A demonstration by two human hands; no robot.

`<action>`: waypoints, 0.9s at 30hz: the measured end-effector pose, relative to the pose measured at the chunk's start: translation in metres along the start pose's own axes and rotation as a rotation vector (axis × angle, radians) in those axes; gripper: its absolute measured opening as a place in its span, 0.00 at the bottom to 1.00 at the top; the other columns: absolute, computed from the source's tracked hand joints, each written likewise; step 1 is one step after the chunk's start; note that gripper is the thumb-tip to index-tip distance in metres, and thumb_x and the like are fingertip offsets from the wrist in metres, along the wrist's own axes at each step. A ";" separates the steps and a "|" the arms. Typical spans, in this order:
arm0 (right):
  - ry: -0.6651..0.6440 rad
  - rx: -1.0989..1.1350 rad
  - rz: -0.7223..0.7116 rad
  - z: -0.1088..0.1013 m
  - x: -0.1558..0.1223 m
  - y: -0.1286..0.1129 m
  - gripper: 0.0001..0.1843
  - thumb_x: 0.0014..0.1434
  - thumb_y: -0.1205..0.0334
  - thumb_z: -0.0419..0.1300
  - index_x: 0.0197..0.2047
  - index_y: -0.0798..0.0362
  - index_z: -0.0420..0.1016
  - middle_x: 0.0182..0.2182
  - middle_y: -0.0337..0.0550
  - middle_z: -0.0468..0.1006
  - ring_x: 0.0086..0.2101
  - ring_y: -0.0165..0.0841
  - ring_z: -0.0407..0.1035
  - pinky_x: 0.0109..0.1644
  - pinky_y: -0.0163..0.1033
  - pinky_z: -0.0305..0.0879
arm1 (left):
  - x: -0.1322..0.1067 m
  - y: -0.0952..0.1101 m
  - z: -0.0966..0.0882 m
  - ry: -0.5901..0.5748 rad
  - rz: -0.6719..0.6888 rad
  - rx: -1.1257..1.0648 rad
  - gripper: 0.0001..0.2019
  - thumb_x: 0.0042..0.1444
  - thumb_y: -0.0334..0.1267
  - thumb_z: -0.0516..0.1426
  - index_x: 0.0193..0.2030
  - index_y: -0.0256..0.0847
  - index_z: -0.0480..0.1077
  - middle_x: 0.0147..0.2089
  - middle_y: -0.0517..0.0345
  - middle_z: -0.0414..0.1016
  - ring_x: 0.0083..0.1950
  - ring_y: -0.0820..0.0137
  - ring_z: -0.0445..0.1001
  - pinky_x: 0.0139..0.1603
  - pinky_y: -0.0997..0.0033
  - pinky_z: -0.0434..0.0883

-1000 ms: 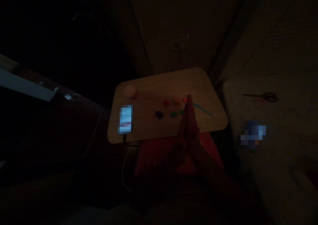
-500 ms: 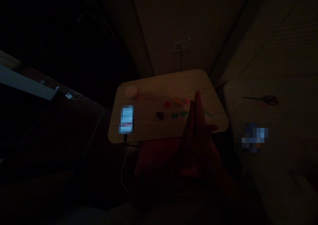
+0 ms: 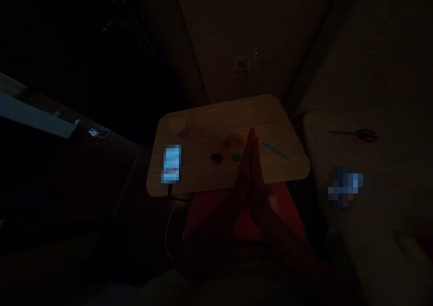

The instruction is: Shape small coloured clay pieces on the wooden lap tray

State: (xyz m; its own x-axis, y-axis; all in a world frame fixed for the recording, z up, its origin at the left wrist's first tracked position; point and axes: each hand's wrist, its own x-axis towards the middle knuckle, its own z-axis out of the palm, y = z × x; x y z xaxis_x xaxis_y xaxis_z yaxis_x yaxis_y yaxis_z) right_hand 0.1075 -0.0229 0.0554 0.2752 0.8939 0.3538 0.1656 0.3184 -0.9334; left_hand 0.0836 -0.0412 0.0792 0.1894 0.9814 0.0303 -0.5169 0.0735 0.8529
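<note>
In dim light, my left hand [image 3: 241,176] and my right hand [image 3: 259,182] are set palm to palm over the front edge of a small wooden table [image 3: 216,116]. Their fingers stretch straight out, pointing away from me. Whatever may lie between the palms is hidden. Just beyond and left of them sit small coloured lumps: a red one [image 3: 226,142], an orange one [image 3: 241,138], a green one [image 3: 236,157] and a dark purple one [image 3: 217,157]. A thin light-blue stick [image 3: 275,151] lies right of my fingertips.
A blurred lit screen [image 3: 172,163] and a small round tub [image 3: 178,126] occupy the table's left side. Below the front edge is a red surface [image 3: 203,211]. Scissors [image 3: 358,134] and a blurred blue item [image 3: 347,186] lie on the pale surface at right. A wall socket [image 3: 245,61] is behind.
Both hands have shifted left and straightened against each other; the right hand has slid back. More of the blue stick shows, while the pink lump and the second green lump are now covered.
</note>
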 end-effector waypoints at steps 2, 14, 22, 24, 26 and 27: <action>0.021 0.013 0.011 -0.014 0.012 0.007 0.44 0.71 0.25 0.43 0.82 0.34 0.51 0.82 0.38 0.51 0.80 0.44 0.40 0.83 0.61 0.43 | -0.015 -0.007 0.007 -0.102 0.040 0.058 0.43 0.57 0.73 0.62 0.73 0.52 0.71 0.84 0.58 0.55 0.87 0.50 0.44 0.86 0.54 0.50; 0.379 0.177 0.209 -0.061 0.045 0.031 0.46 0.71 0.27 0.25 0.73 0.40 0.66 0.75 0.48 0.64 0.75 0.48 0.56 0.79 0.69 0.48 | -0.031 -0.026 0.008 0.118 -0.028 0.090 0.18 0.66 0.55 0.65 0.53 0.45 0.84 0.62 0.48 0.84 0.68 0.53 0.79 0.74 0.54 0.71; 0.212 0.176 0.172 -0.078 0.032 0.022 0.26 0.69 0.34 0.58 0.44 0.49 0.82 0.45 0.48 0.85 0.46 0.41 0.78 0.55 0.49 0.73 | 0.014 -0.034 -0.035 0.319 -0.069 -0.002 0.19 0.48 0.51 0.76 0.36 0.39 0.82 0.39 0.54 0.85 0.44 0.65 0.83 0.53 0.65 0.77; 0.032 0.137 0.181 -0.085 0.027 0.021 0.22 0.67 0.38 0.63 0.38 0.49 0.83 0.37 0.45 0.85 0.41 0.39 0.78 0.50 0.45 0.74 | 0.024 -0.029 -0.045 0.307 -0.084 -0.045 0.20 0.44 0.50 0.78 0.35 0.39 0.81 0.38 0.55 0.84 0.42 0.67 0.82 0.51 0.66 0.76; -0.108 0.100 0.192 -0.088 0.021 0.019 0.16 0.63 0.44 0.68 0.36 0.48 0.83 0.35 0.43 0.85 0.38 0.37 0.77 0.46 0.43 0.73 | 0.030 -0.025 -0.052 0.264 -0.069 -0.073 0.22 0.42 0.53 0.79 0.33 0.39 0.80 0.35 0.58 0.82 0.39 0.69 0.80 0.48 0.68 0.76; -0.150 0.078 0.195 -0.088 0.018 0.017 0.13 0.61 0.47 0.70 0.35 0.48 0.83 0.34 0.42 0.85 0.36 0.37 0.77 0.43 0.41 0.73 | 0.032 -0.023 -0.054 0.244 -0.065 -0.077 0.23 0.42 0.54 0.79 0.32 0.39 0.80 0.34 0.59 0.82 0.37 0.71 0.79 0.46 0.69 0.75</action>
State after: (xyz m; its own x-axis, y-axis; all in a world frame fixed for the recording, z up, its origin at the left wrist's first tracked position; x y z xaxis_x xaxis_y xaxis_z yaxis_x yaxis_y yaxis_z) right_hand 0.1982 -0.0288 0.0509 0.1503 0.9757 0.1594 0.0482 0.1538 -0.9869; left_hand 0.0561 -0.0021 0.0324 0.0226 0.9872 -0.1581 -0.5741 0.1423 0.8063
